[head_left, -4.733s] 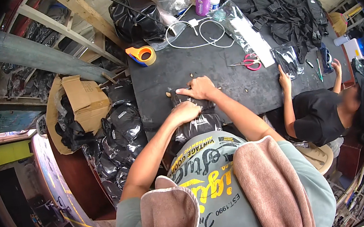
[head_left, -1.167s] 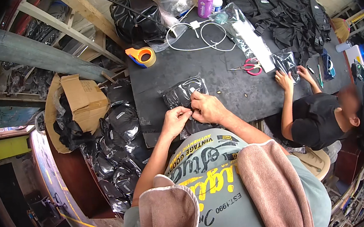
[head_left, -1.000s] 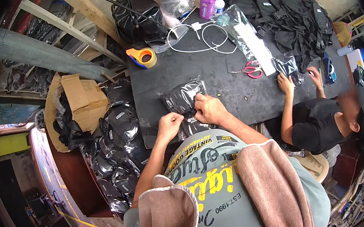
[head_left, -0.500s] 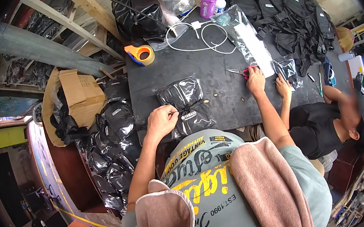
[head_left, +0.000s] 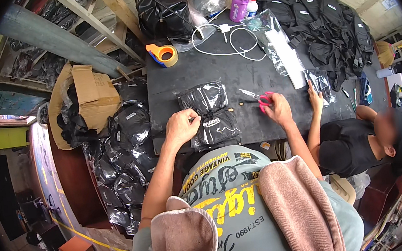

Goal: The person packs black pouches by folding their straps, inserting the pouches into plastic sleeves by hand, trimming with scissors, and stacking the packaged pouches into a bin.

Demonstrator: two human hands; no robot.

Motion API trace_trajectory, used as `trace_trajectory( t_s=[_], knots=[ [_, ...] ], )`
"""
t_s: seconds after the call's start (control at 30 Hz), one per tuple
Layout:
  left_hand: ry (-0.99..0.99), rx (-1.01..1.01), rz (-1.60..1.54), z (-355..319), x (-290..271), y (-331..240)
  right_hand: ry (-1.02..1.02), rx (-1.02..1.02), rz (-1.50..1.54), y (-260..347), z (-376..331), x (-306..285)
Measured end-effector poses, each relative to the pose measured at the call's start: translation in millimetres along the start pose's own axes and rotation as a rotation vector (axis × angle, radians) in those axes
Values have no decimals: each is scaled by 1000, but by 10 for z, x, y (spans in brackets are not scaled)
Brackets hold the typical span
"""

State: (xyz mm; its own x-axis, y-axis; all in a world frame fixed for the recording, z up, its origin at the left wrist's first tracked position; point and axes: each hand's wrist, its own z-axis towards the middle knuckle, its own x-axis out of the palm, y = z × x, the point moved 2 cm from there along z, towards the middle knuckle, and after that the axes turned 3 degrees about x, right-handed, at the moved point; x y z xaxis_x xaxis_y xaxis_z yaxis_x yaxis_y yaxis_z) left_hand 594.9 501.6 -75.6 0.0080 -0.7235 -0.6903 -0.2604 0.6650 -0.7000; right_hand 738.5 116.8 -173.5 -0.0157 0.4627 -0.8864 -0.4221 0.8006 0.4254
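Left hand (head_left: pixel 181 126), fingers curled shut, pinching the left edge of the near clear-wrapped black bundle (head_left: pixel 216 127) at the near edge of the dark table (head_left: pixel 167 87); a second wrapped bundle (head_left: pixel 203 98) lies just beyond, touching the first; right hand (head_left: pixel 279 111) closed around the pink-handled scissors (head_left: pixel 263 100), blades pointing left toward the bundles; whether the blades are apart cannot be told

Risks, as judged: the near bundle overhangs the table edge slightly and could slide off should the pinch slacken, joining the heap of wrapped black packs (head_left: pixel 125 159) at lower left; the slick film could slip or tear under the fingertips; the scissor tips, near the film, could nick the wrapping or its contents if swung carelessly; the co-worker's hand (head_left: pixel 315 100), close on the right, lies within reach of an incautious sweep

Packages and labels: each bundle a glossy black item in transparent film, with a small white mark on its face; open brown cardboard box (head_left: pixel 89 96) at left, holding black material; orange tape dispenser (head_left: pixel 165 55) at the far left of the table; long clear sleeve with a white card (head_left: pixel 282 52) at far right; purple bottle (head_left: pixel 239 3) and a white cable loop (head_left: pixel 223 38) at the far edge; pile of black strapped bags (head_left: pixel 328 26) with small white tags at far right
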Motion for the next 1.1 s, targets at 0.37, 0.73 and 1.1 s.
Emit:
trace_trajectory(
  t_s=[0.37,0.73,1.1],
  knots=[
    [-32,1,39,12,5,-206,162,-434,-32,1604,307,-332],
    [-315,-204,-230,-54,74,545,173,88,31,1168,261,-202],
    [181,-641,-883,-26,853,1020,105,365,-122,287,-314,362]
  ],
)
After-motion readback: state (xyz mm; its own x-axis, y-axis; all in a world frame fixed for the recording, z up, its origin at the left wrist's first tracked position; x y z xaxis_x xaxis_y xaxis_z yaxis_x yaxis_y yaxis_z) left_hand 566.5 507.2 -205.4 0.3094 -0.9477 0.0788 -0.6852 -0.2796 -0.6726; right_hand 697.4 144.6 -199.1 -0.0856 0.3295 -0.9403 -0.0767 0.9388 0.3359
